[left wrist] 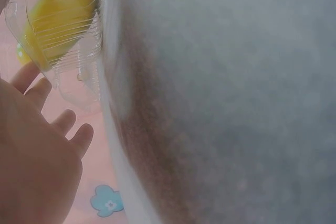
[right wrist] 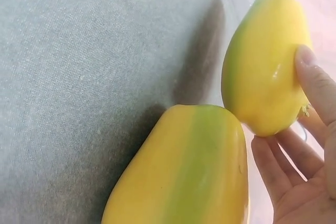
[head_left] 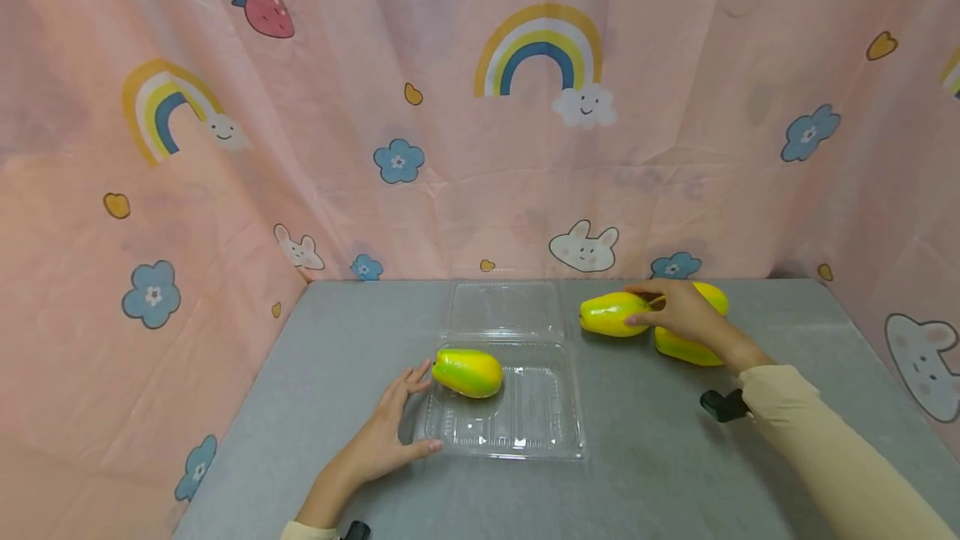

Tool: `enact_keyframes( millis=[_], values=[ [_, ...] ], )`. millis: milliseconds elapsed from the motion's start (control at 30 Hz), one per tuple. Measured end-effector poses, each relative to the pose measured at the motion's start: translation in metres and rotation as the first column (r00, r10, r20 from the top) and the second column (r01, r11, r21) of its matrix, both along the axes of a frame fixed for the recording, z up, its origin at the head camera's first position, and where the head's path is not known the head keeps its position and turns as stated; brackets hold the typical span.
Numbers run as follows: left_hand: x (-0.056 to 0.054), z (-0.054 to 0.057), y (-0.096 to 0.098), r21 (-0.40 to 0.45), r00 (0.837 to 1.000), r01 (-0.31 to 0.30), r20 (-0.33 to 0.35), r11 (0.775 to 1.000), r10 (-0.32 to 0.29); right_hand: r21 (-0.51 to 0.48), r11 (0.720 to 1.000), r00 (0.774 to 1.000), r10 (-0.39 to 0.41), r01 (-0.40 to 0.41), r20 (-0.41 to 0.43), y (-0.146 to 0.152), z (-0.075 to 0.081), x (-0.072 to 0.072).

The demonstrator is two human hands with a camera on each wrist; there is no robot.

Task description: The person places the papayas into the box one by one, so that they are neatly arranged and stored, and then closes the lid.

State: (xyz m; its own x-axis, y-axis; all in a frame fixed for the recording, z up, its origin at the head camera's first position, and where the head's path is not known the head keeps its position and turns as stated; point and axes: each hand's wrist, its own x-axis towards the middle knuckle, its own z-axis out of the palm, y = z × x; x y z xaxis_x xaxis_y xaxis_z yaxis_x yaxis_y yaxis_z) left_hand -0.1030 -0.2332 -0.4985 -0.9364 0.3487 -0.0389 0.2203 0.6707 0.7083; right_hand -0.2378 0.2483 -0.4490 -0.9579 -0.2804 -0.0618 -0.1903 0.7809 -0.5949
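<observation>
My right hand (head_left: 684, 312) grips a yellow-green papaya (head_left: 609, 315) at the back right; in the right wrist view the thumb lies on one side of this papaya (right wrist: 270, 61) and fingers under its end, with its shadow apart on the table. Below that hand lies another papaya (head_left: 686, 348), and a further yellow fruit (head_left: 712, 297) shows behind it. A papaya (head_left: 471, 373) sits in the left part of a clear plastic clamshell box (head_left: 540, 432), whose lid (head_left: 506, 307) is folded back. Beside the box's left edge, my left hand (head_left: 381, 437) spreads its fingers, fingertips right at the rim.
The grey table (head_left: 322, 390) meets a pink patterned curtain (head_left: 450, 215) at its back and sides. A dark wrist-worn device (head_left: 723, 405) sticks out by the right sleeve (head_left: 832, 432), over the table.
</observation>
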Motion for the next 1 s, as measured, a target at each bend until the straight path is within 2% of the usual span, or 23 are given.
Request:
enact_keyframes(
  millis=[533,1000],
  values=[
    [-0.001,0.002,0.001,-0.005,1.000,-0.001,0.006,1.000,0.001,-0.002,1.000,0.999,-0.016,0.016,-0.031,0.000,0.006,0.013],
    [0.000,0.003,0.001,-0.016,1.000,-0.012,0.014,1.000,0.012,-0.042,0.999,0.997,-0.030,0.027,-0.067,-0.004,0.008,0.031]
  ],
)
